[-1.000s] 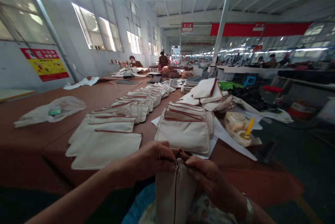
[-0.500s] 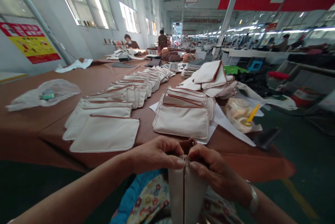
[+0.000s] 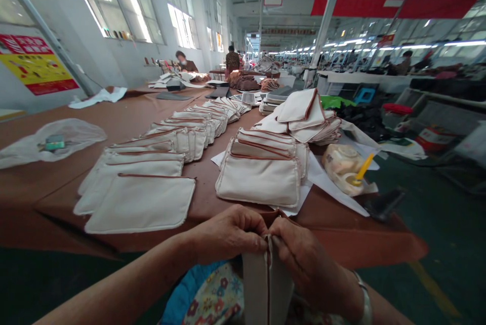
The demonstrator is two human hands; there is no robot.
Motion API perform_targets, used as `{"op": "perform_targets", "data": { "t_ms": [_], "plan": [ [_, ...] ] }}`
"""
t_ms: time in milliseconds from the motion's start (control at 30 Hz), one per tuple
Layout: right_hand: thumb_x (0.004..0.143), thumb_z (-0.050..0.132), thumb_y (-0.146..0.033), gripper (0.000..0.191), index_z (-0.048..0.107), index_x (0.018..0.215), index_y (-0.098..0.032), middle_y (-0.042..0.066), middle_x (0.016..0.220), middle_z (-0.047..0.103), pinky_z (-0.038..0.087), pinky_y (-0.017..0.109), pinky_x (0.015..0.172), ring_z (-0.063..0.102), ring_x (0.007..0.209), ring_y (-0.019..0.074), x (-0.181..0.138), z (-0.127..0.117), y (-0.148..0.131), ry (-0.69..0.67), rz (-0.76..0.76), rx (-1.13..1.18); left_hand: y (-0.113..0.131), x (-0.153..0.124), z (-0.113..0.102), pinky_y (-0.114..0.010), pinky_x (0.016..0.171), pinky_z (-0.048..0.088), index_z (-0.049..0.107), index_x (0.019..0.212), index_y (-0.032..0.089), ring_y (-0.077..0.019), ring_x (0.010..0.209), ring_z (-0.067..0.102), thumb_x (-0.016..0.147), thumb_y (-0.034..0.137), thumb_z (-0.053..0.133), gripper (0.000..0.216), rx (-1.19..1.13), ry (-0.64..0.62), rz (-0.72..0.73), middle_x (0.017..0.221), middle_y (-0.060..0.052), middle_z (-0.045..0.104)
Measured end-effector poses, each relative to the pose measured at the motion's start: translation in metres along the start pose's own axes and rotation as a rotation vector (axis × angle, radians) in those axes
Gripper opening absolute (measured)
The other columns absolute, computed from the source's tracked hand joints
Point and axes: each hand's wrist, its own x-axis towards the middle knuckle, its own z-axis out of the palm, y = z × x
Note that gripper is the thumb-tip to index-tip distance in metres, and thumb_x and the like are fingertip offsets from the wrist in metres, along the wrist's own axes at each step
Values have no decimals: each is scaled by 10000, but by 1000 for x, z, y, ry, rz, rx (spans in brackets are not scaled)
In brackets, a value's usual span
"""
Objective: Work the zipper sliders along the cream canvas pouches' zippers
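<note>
Pinching the top edge of a cream canvas pouch [image 3: 261, 287] at bottom centre, our left hand [image 3: 228, 234] and right hand [image 3: 301, 259] are closed on it. Far left, a clear plastic bag [image 3: 81, 135] holds a green packet [image 3: 54, 143].

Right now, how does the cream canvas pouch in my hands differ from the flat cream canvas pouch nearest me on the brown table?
The held cream canvas pouch stands upright, edge toward the camera; the flat cream canvas pouch lies face up on the brown table. The held pouch is pinched at its top by the left hand and right hand; the flat pouch is untouched. Both are cream with brown trim.
</note>
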Motion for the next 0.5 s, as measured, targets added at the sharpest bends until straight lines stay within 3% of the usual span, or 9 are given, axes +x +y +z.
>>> {"op": "perform_targets", "data": {
  "t_ms": [100, 200, 267, 400, 500],
  "plan": [
    [999, 377, -323, 285, 495, 779, -187, 2, 752, 505, 380, 254, 655, 452, 709, 147, 4, 10, 6, 60, 177, 260, -4, 1, 4, -229, 540, 226, 614, 727, 124, -89, 561, 282, 741, 338, 657, 219, 52, 39, -21, 604, 47, 405],
    [968, 448, -460, 347, 497, 778, -174, -28, 698, 424, 344, 230, 569, 373, 625, 120, 8, 14, 12, -22, 292, 584, -8, 0, 5, -230, 532, 225, 608, 711, 125, -88, 543, 270, 716, 284, 627, 161, 13, 44, -32, 588, 50, 399],
    [964, 458, -489, 365, 519, 817, -161, -32, 704, 416, 345, 226, 579, 367, 627, 113, 8, 11, 13, -54, 287, 691, -8, -3, 6, -226, 536, 243, 625, 734, 116, -89, 549, 301, 702, 257, 621, 144, -43, 38, -35, 608, 38, 447],
    [997, 404, -463, 327, 530, 991, -161, -3, 806, 488, 382, 238, 651, 427, 710, 127, 1, -4, 7, -24, 191, 635, -9, -8, 6, -222, 561, 299, 664, 782, 102, -104, 582, 398, 712, 258, 638, 173, -86, 81, -69, 668, 2, 553],
    [966, 501, -388, 212, 528, 977, -178, 2, 825, 505, 390, 246, 636, 449, 715, 137, -4, -10, 3, -44, 105, 405, -11, -9, 7, -228, 585, 341, 692, 812, 97, -118, 597, 449, 712, 279, 664, 210, -97, 109, -88, 686, -14, 595]
  ]
}}
